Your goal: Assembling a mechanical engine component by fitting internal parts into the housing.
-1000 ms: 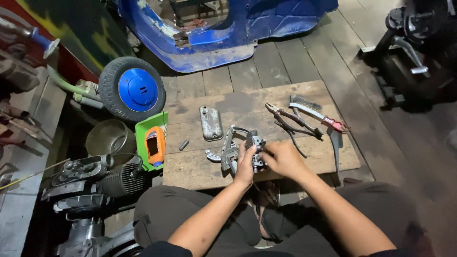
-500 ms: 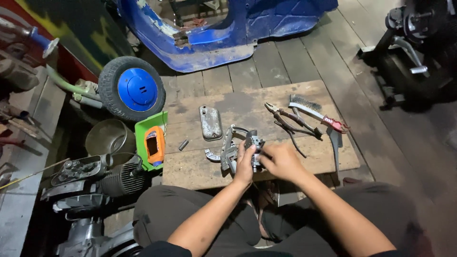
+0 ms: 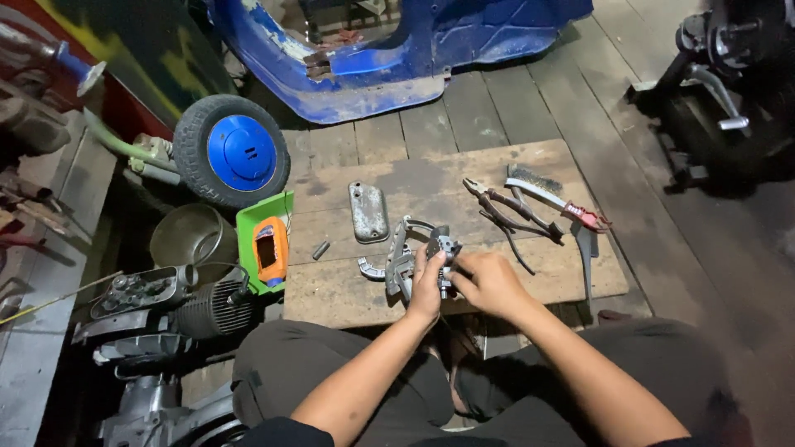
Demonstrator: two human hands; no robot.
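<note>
While hands grip metal part (image 3: 440, 248) — green tray (image 3: 251, 225) holds orange tool (image 3: 271, 250).

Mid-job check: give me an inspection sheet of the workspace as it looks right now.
Surface: worn wooden board on plank floor.
Job's things: small grey metal part, held by left hand and right hand; curved metal pieces beside it.
Clutter: metal cover, pliers, wire brush, orange tool in green tray.
Hands: both closed on the part.
Cables: nothing seen.
Surroundings: blue-hubbed wheel, blue scooter body, engine.
</note>
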